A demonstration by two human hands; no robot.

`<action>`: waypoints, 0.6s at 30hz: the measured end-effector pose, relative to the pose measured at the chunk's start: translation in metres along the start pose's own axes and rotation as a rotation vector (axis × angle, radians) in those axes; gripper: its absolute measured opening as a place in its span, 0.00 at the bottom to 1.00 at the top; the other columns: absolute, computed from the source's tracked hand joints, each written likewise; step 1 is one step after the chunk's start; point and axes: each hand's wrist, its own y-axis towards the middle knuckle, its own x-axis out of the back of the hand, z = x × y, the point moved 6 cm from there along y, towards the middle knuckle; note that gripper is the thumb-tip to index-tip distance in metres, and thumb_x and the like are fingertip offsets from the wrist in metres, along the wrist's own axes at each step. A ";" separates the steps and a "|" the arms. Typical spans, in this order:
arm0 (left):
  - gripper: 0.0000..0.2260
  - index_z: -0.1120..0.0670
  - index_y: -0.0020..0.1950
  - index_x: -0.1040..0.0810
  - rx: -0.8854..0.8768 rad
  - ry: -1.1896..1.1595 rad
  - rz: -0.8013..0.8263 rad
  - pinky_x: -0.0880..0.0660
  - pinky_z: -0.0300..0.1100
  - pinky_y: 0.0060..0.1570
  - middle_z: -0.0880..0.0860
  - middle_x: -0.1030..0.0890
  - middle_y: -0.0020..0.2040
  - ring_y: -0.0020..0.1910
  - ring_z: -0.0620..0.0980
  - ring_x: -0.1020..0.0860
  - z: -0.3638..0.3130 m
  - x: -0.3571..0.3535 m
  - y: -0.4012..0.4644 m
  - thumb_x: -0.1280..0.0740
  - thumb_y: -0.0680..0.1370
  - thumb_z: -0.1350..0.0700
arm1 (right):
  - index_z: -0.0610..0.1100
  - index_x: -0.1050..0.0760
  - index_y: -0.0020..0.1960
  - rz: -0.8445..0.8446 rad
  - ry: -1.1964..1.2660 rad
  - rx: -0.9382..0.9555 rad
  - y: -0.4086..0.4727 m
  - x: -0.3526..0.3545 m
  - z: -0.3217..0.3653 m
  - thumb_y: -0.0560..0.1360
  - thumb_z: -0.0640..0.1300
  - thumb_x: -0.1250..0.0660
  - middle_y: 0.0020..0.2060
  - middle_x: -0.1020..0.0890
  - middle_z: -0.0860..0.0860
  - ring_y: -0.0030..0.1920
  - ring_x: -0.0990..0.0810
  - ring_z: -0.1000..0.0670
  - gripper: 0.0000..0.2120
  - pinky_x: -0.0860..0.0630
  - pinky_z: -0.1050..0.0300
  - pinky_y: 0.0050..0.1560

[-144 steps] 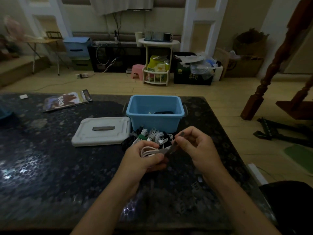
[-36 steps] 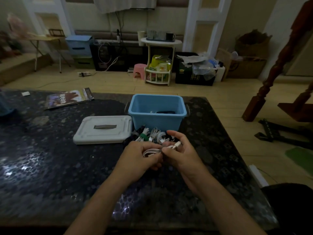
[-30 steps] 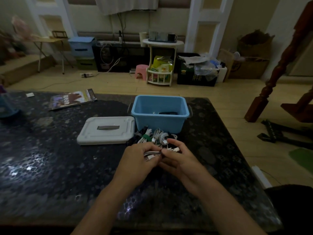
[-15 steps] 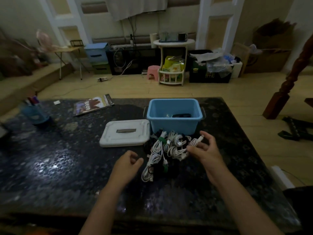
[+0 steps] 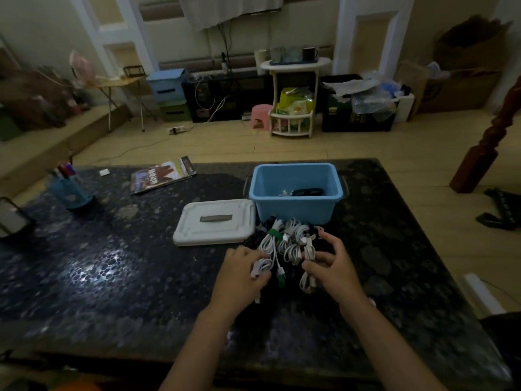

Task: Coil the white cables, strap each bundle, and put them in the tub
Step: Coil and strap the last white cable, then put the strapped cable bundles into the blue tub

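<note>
the left hand (image 5: 239,273) has its fingers curled around a white cable bundle (image 5: 262,267). the right hand (image 5: 329,262) is half open over the pile of white cables (image 5: 293,244), holding nothing i can see. the blue tub (image 5: 296,210) stands just beyond both hands.

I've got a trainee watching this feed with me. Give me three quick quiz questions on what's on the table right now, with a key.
1. True or false: the white lid is fitted on the blue tub.
2. Where does the pile of white cables lie: A) inside the tub, B) on the table in front of the tub, C) on the lid?
3. Fill in: the left hand is on a coiled white ____ at the pile's near left edge.

Key: 1 false, it lies on the table left of the tub; 2 B; 3 cable.
</note>
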 end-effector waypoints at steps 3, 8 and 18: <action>0.23 0.46 0.68 0.25 -0.152 0.317 0.184 0.34 0.44 0.63 0.48 0.27 0.63 0.62 0.52 0.33 -0.023 -0.033 -0.009 0.30 0.74 0.44 | 0.57 0.34 0.68 0.008 -0.025 -0.001 -0.004 0.004 0.000 0.73 0.33 0.26 0.50 0.17 0.50 0.47 0.17 0.56 0.32 0.21 0.62 0.41; 0.12 0.47 0.53 0.17 -0.182 0.417 0.099 0.27 0.45 0.47 0.47 0.19 0.49 0.51 0.53 0.25 -0.028 -0.051 -0.015 0.28 0.70 0.54 | 0.54 0.32 0.67 0.021 -0.038 0.023 -0.011 0.004 0.001 0.73 0.33 0.26 0.47 0.18 0.54 0.44 0.18 0.62 0.30 0.22 0.68 0.40; 0.11 0.45 0.47 0.18 0.040 -0.310 0.159 0.27 0.28 0.49 0.42 0.18 0.46 0.47 0.36 0.21 -0.038 0.021 0.000 0.25 0.71 0.60 | 0.51 0.28 0.66 -0.039 0.021 0.081 0.007 0.018 0.036 0.74 0.34 0.26 0.52 0.16 0.47 0.49 0.16 0.55 0.25 0.20 0.63 0.44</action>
